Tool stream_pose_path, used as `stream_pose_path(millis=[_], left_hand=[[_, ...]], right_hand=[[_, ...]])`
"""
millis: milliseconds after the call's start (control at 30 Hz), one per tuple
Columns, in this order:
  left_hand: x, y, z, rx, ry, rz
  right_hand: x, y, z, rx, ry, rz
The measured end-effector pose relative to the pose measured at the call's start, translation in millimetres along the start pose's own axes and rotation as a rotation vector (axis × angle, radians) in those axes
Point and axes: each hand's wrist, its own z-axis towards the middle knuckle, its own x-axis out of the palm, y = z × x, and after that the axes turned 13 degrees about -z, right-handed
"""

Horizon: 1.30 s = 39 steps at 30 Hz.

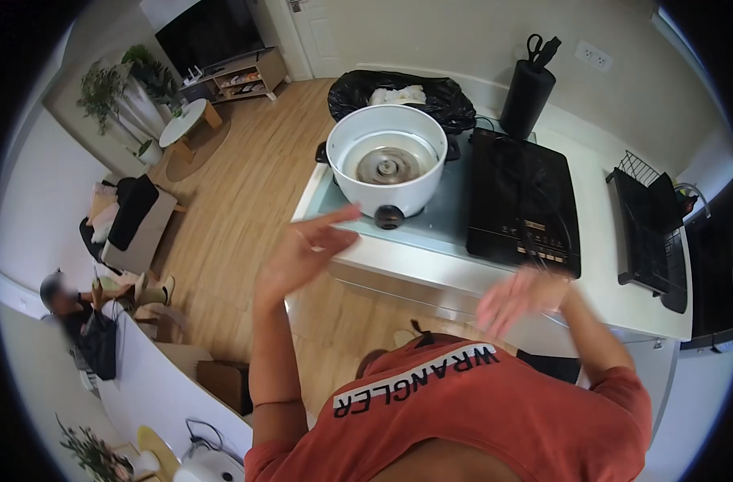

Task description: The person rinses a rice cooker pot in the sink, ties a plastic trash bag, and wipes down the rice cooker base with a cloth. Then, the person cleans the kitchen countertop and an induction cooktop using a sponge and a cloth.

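White cooker body [358,191] in front of me – upright, open top, round. Blk side handles [322,153] L & R, round blk knob [389,217] facing me. Inside: pale walls, round metal plate [388,166] w/ raised ctr. Sits on blue-grey panel [445,213] – just L of blk cooktop [515,189].

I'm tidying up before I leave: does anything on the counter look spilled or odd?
No spill shows. In the open white cooker, the metal base looks brownish, perhaps stained. A bunched black plastic bag sits right behind it, awkward if it heats up.
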Motion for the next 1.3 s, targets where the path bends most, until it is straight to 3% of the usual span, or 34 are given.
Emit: stream_pose_path(millis=[100, 133, 200, 233, 300, 333, 367, 400, 433, 500, 533, 567, 633, 700, 767, 867, 933, 1033, 1067, 1100, 1133, 1200, 1233, 1300], left_hand=[[-76, 14, 52, 0.017, -0.249, -0.206], [-97, 23, 76, 0.026, -0.333, -0.215], [-143, 52, 138, 0.044, -0.44, -0.227], [-165, 73, 173, 0.049, -0.459, -0.234], [-185, 102, 240, -0.078, -0.513, -0.172], [-197, 128, 281, -0.209, -0.505, -0.203], [-207, 153, 319, -0.335, -0.494, -0.227], [-209, 167, 344, -0.406, -0.441, -0.245], [-207, 176, 364, -0.412, -0.383, -0.339], [-201, 194, 401, -0.437, -0.27, -0.522], [-197, 196, 411, -0.492, -0.229, -0.635], [-202, 218, 445, -0.491, -0.184, -0.735], [-209, 209, 470, -0.486, -0.079, -0.741], [-208, 169, 490, -0.55, 0.009, -0.728], [-199, 109, 484, -0.316, 0.021, -0.795], [-187, 65, 507, -0.146, 0.024, -0.56], [-175, 26, 494, -0.013, -0.001, -0.468], [-171, -17, 481, 0.285, 0.002, -0.085], [-173, -28, 482, 0.285, 0.001, -0.09], [-174, -40, 483, 0.432, 0.142, -0.076], [-175, -52, 483, 0.58, 0.286, -0.06], [-182, -75, 465, 0.533, 0.31, -0.004], [-189, -81, 450, 0.487, 0.327, 0.059], [-222, -55, 435, 0.681, 0.377, -0.28]], right_hand=[[-70, 103, 15, -0.325, -0.74, -0.23], [-104, 125, 26, -0.259, -0.933, -0.383], [-201, 128, 60, -0.173, -1.161, -0.401], [-229, 131, 84, -0.05, -1.363, -0.431], [-283, 125, 128, 0.236, -1.561, -0.388], [-290, 116, 148, 0.247, -1.585, -0.359], [-295, 113, 169, 0.391, -1.639, -0.372], [-303, 113, 184, 0.533, -1.69, -0.381], [-313, 107, 193, 0.541, -1.718, -0.345], [-334, 101, 195, 0.623, -1.436, -0.406], [-345, 106, 190, 0.638, -1.458, -0.377], [-357, 110, 183, 0.573, -1.591, -0.619], [-357, 124, 176, 0.405, -1.826, -0.662], [-328, 172, 180, 0.181, -2.006, -0.371], [-309, 210, 189, -0.069, -2.044, -0.264], [-292, 266, 210, -0.473, -1.898, -0.067], [-277, 293, 229, -0.449, -1.507, -0.291], [-266, 304, 281, -0.163, -1.573, -0.689], [-268, 307, 295, -0.087, -1.533, -0.806], [-271, 311, 312, -0.083, -1.534, -0.807], [-279, 309, 328, 0.025, -1.546, -0.658], [-304, 296, 344, 0.137, -1.554, -0.512], [-329, 293, 344, 0.043, -1.614, -0.358], [-329, 310, 341, -0.195, -1.734, 0.028]])
